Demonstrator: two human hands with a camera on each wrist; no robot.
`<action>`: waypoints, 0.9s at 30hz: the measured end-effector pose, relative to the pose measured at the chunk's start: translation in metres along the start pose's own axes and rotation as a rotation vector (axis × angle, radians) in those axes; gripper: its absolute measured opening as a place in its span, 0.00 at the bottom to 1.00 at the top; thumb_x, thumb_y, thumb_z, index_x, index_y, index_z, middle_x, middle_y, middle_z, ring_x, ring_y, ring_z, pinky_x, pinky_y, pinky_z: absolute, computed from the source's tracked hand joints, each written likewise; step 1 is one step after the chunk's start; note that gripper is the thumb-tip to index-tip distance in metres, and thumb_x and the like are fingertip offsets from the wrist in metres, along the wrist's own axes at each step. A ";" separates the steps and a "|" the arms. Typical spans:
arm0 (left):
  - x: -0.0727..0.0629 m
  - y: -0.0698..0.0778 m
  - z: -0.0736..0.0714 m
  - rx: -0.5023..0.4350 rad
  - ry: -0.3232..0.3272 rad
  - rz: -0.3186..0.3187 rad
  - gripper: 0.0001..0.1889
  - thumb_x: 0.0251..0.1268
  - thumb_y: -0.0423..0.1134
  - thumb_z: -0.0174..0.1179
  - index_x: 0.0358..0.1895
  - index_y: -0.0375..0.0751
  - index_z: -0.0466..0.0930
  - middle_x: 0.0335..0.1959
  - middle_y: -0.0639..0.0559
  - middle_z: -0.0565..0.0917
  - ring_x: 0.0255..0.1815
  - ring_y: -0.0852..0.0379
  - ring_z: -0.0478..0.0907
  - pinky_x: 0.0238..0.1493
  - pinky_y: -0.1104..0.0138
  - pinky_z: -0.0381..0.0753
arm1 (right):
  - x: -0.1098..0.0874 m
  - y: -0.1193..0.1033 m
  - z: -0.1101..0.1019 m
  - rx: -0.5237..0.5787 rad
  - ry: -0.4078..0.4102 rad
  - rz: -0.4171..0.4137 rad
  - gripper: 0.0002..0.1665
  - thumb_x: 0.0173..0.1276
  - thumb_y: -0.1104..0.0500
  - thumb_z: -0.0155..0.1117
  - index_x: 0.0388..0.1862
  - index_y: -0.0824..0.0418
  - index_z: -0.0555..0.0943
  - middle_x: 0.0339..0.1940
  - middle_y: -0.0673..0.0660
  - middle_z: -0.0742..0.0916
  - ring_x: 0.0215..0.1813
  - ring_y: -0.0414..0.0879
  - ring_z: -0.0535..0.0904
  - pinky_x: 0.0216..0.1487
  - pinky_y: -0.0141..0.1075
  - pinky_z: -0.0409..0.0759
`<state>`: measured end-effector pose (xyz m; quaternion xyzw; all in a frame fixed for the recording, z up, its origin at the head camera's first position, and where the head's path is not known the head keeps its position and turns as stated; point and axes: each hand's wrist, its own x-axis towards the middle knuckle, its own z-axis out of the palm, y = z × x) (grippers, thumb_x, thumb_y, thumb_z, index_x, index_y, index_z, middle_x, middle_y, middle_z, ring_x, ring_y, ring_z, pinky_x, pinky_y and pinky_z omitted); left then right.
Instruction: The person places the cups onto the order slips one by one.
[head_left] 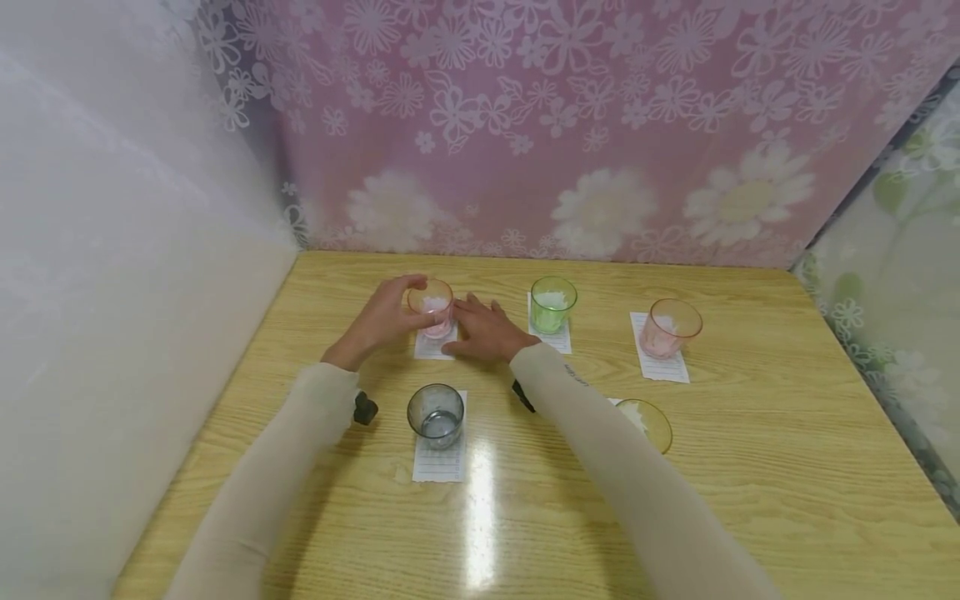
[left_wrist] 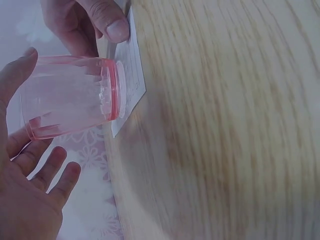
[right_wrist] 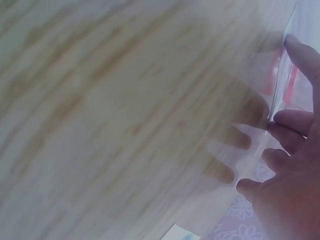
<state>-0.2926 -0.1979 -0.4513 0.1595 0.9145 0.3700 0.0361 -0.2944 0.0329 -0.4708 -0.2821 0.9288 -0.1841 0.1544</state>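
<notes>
At the back left of the table, my left hand grips a clear pink cup by its rim, thumb on one side and fingers on the other. White bits show inside the cup. In the left wrist view the cup's base stands at a lined paper slip. Beside the cup, my right hand lies low with its fingers spread and extended, its thumb and fingertips touching the slip's edge. The right wrist view shows the fingers along the tabletop.
A green cup and another pink cup stand on slips to the right, with white bits inside. A yellow cup is partly behind my right sleeve. Nearer me, a grey cup stands on a slip. A floral curtain borders the back.
</notes>
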 end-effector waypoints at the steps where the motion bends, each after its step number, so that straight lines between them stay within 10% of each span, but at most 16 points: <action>1: 0.000 0.000 0.001 0.001 -0.004 -0.002 0.48 0.69 0.59 0.75 0.84 0.39 0.66 0.77 0.41 0.76 0.82 0.38 0.66 0.82 0.40 0.66 | 0.000 0.001 0.000 0.005 0.002 -0.003 0.50 0.81 0.39 0.66 0.92 0.49 0.56 0.93 0.53 0.57 0.94 0.61 0.41 0.90 0.66 0.38; 17: -0.001 0.000 0.003 -0.036 -0.041 0.004 0.48 0.75 0.62 0.69 0.88 0.46 0.59 0.80 0.40 0.73 0.85 0.39 0.63 0.82 0.38 0.66 | -0.003 0.005 -0.008 0.077 0.097 0.014 0.61 0.80 0.39 0.69 0.94 0.55 0.44 0.91 0.61 0.61 0.93 0.64 0.47 0.90 0.59 0.55; 27: 0.008 0.013 -0.018 0.011 0.018 -0.003 0.40 0.84 0.69 0.49 0.87 0.49 0.63 0.82 0.43 0.72 0.87 0.40 0.60 0.84 0.37 0.61 | -0.019 -0.001 -0.060 0.172 0.230 -0.018 0.57 0.81 0.34 0.62 0.94 0.53 0.46 0.93 0.58 0.57 0.93 0.58 0.51 0.90 0.60 0.54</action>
